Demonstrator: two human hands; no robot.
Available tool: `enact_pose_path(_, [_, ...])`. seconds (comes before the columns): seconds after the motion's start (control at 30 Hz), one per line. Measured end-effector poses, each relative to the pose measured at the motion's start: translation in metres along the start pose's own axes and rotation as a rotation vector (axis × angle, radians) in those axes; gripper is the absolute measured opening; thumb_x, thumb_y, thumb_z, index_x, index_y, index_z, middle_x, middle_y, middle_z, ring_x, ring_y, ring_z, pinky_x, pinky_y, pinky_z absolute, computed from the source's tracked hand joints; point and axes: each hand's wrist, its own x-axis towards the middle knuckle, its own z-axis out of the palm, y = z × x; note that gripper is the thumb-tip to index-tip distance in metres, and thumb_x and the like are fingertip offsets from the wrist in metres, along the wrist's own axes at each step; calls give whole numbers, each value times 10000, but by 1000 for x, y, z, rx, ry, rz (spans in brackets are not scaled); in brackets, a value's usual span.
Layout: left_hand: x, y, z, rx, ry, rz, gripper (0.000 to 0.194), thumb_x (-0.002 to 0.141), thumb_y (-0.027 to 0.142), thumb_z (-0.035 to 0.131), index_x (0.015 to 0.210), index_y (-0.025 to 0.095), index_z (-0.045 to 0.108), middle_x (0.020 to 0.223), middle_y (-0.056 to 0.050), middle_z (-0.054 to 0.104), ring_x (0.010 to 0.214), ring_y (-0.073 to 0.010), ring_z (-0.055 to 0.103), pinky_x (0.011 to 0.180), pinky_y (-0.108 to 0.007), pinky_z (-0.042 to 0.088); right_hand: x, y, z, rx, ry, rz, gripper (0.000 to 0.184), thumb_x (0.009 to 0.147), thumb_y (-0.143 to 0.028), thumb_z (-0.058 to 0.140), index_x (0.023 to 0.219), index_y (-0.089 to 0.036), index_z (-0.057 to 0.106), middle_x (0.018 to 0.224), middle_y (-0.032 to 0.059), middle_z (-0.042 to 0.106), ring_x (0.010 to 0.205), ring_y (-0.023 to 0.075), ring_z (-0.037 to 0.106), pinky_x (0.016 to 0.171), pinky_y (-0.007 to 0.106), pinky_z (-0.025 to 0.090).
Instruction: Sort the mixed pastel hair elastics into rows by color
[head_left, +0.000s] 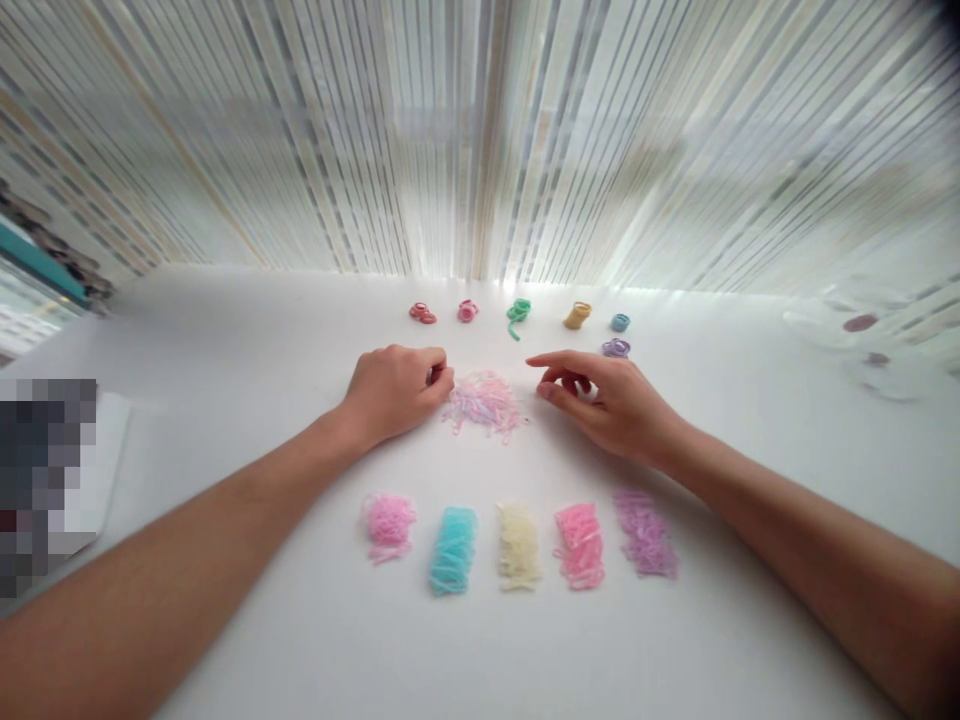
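Observation:
My left hand [405,388] rests on the white table at the left edge of a loose pile of pale pink and lilac thin strands [486,405]. Its thumb and fingertips are pressed together; whatever may be between them is hidden. To the right of the pile, my right hand [600,395] hovers with the index finger stretched out and the other fingers loosely bent, holding nothing visible. Nearer to me lie bundles of thin, band-like strands in a row: light pink [390,525], turquoise [453,550], cream [518,548], bright pink [580,546] and purple [646,535].
Along the table's far side sit small coils: red [422,313], pink [467,311], green [517,313] with a loose tail, yellow [577,316], blue [620,322] and violet [616,348]. Clear round objects [885,375] stand far right. A striped string curtain [480,140] hangs behind.

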Motion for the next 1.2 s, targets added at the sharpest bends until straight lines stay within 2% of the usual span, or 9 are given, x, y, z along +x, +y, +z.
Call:
enact_pose_path(0.13, [1, 0, 1, 8, 10, -6, 374, 964, 459, 449, 829, 234, 716, 761, -62, 732, 712, -249, 642, 628, -355, 316, 6, -12, 9, 44, -41, -25, 297, 976, -247, 625, 1240, -195, 752, 921, 62, 796, 618, 137, 567, 655, 297, 484])
enact_pose_path(0.33, [2, 0, 2, 12, 20, -4, 366, 961, 459, 450, 825, 239, 710, 752, -60, 722, 707, -248, 634, 626, -357, 296, 9, -13, 17, 71, -31, -34, 229, 969, -211, 629, 1134, -179, 784, 908, 57, 776, 588, 118, 545, 641, 285, 466])
enact_pose_path(0.57, [2, 0, 2, 21, 19, -8, 370, 968, 454, 455, 852, 239, 734, 778, -64, 739, 734, -256, 655, 645, -355, 342, 9, -12, 17, 55, -30, -65, 130, 957, -197, 660, 965, -185, 789, 829, 36, 731, 630, 129, 571, 647, 276, 445])
enact_pose_path(0.73, [2, -1, 2, 11, 16, -7, 359, 968, 449, 457, 845, 237, 720, 760, -52, 733, 722, -243, 652, 619, -353, 293, 7, -10, 13, 56, -17, -62, 133, 963, -222, 661, 943, -178, 785, 817, 42, 737, 615, 132, 559, 632, 280, 440])
enact_pose_path(1.0, [1, -1, 1, 3, 15, -7, 362, 959, 447, 449, 820, 232, 705, 752, -50, 730, 715, -238, 643, 616, -352, 271, 2, 0, 6, 37, 32, 24, 195, 967, -296, 657, 917, -167, 794, 754, 32, 737, 589, 125, 523, 612, 284, 421])
enact_pose_path(1.2, [1, -1, 2, -3, 17, -2, 358, 953, 448, 449, 811, 232, 696, 739, -47, 722, 697, -230, 629, 616, -348, 260, -1, -2, -5, 121, -52, 150, 305, 959, -413, 645, 889, -161, 802, 686, 30, 701, 580, 131, 512, 556, 283, 371])
